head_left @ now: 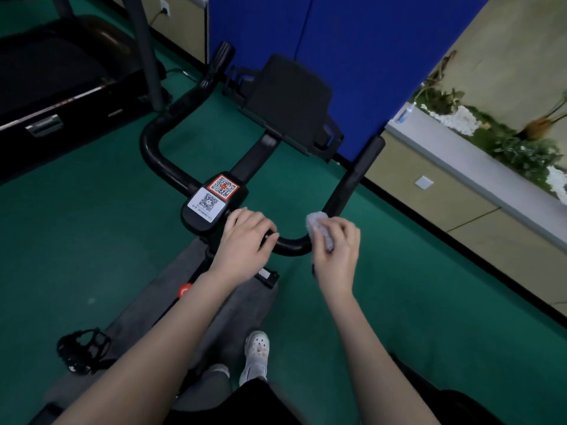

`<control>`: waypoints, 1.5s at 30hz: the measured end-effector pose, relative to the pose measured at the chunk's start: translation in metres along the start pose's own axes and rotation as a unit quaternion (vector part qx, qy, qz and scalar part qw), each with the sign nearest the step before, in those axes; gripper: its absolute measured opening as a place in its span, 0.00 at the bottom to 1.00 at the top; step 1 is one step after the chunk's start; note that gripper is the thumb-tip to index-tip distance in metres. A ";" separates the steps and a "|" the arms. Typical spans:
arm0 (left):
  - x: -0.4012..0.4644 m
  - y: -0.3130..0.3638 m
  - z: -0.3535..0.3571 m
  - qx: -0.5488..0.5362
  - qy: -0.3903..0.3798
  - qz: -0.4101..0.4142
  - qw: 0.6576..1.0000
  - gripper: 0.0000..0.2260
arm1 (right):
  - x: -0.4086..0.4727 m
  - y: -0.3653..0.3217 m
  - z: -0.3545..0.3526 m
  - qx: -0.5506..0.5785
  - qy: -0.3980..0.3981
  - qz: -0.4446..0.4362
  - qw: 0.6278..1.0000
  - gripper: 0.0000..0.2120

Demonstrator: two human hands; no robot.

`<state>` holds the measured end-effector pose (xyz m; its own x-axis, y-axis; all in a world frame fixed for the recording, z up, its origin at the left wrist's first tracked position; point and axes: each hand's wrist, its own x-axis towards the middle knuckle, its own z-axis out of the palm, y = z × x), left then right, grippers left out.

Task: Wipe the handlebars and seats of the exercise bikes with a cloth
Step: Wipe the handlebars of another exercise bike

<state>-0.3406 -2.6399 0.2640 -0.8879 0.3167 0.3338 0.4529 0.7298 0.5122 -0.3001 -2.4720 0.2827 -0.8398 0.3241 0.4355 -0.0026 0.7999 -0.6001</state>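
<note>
Black tubular handlebar [291,245] of the exercise bike: my left hand [245,240] grips its lower curve beside the console. My right hand [336,246] clutches a small, apparently grey, crumpled cloth [320,225] against the right bend.

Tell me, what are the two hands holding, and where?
The right hand holds a bunched grey cloth against the handlebar's right bend. The left hand grips the handlebar beside the centre block.
</note>
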 end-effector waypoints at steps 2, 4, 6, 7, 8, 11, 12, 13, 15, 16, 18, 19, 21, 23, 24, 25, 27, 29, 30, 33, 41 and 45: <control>0.001 0.004 0.004 0.019 0.013 -0.016 1.000 0.16 | -0.010 0.003 0.001 -0.001 -0.011 -0.031 0.999 0.07; 0.003 0.010 0.008 0.042 0.031 -0.037 0.998 0.16 | -0.008 0.007 0.000 0.010 -0.021 -0.051 0.998 0.08; 0.007 0.018 0.014 0.051 0.044 -0.035 0.997 0.15 | 0.005 0.014 -0.001 0.007 -0.025 -0.060 0.998 0.08; 0.009 0.022 0.018 0.053 0.045 -0.024 0.997 0.15 | 0.014 0.017 -0.001 0.007 -0.022 -0.054 0.998 0.08; 0.011 0.026 0.021 0.058 0.043 -0.014 0.997 0.15 | 0.025 0.019 0.000 0.010 -0.016 -0.040 0.999 0.08; 0.013 0.033 0.027 0.086 0.036 -0.009 0.996 0.17 | 0.050 0.024 0.002 0.017 0.004 0.000 1.000 0.07; 0.012 0.032 0.027 0.091 0.036 -0.005 0.995 0.18 | 0.053 0.024 0.003 0.016 0.008 0.005 1.000 0.07; 0.012 0.031 0.028 0.094 0.039 -0.003 0.995 0.19 | 0.052 0.024 0.003 0.015 0.007 0.004 1.000 0.07; 0.010 0.030 0.028 0.094 0.046 -0.001 0.994 0.20 | 0.043 0.024 0.001 0.009 -0.003 -0.028 1.000 0.07; 0.010 0.029 0.028 0.095 0.051 -0.002 0.994 0.19 | 0.039 0.024 0.000 0.007 -0.015 -0.060 0.998 0.07; 0.010 0.030 0.029 0.094 0.059 -0.007 0.994 0.19 | 0.040 0.029 -0.005 0.005 -0.054 -0.118 0.992 0.08; 0.010 0.030 0.030 0.093 0.061 -0.009 0.994 0.19 | 0.047 0.033 -0.008 -0.001 -0.071 -0.130 0.989 0.08; 0.010 0.029 0.031 0.090 0.064 -0.013 0.994 0.19 | 0.071 0.040 -0.010 -0.026 -0.071 -0.125 0.989 0.09; 0.010 0.029 0.032 0.089 0.069 -0.014 0.994 0.19 | 0.096 0.047 -0.010 -0.046 -0.044 -0.098 0.993 0.08; 0.010 0.029 0.033 0.088 0.073 -0.015 0.993 0.19 | 0.105 0.049 -0.010 -0.045 -0.037 -0.083 0.995 0.08; 0.010 0.029 0.033 0.086 0.078 -0.015 0.993 0.19 | 0.110 0.049 -0.009 -0.041 -0.033 -0.072 0.996 0.08; 0.010 0.029 0.033 0.082 0.085 -0.015 0.993 0.19 | 0.105 0.046 -0.005 -0.033 -0.036 -0.067 0.997 0.08; 0.011 0.029 0.033 0.082 0.087 -0.017 0.993 0.18 | 0.091 0.040 -0.003 -0.031 -0.059 -0.105 0.992 0.07; 0.011 0.030 0.033 0.084 0.089 -0.018 0.992 0.18 | 0.086 0.038 -0.005 -0.032 -0.086 -0.139 0.986 0.07; 0.012 0.031 0.033 0.086 0.092 -0.022 0.992 0.18 | 0.100 0.034 -0.014 -0.045 -0.198 -0.215 0.955 0.05; 0.011 0.033 0.033 0.095 0.090 -0.027 0.991 0.18 | 0.159 -0.003 0.002 -0.248 -0.456 -0.236 0.822 0.07; 0.011 0.032 0.033 0.097 0.078 -0.032 0.992 0.18 | 0.151 -0.029 0.015 -0.259 -0.595 -0.245 0.721 0.07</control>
<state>-0.3387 -2.5929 0.2579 -0.8841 0.1802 0.4312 0.3590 0.8526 0.3797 -0.4351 -2.4540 0.3555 -0.6790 -0.4768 -0.5582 -0.5125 0.8523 -0.1047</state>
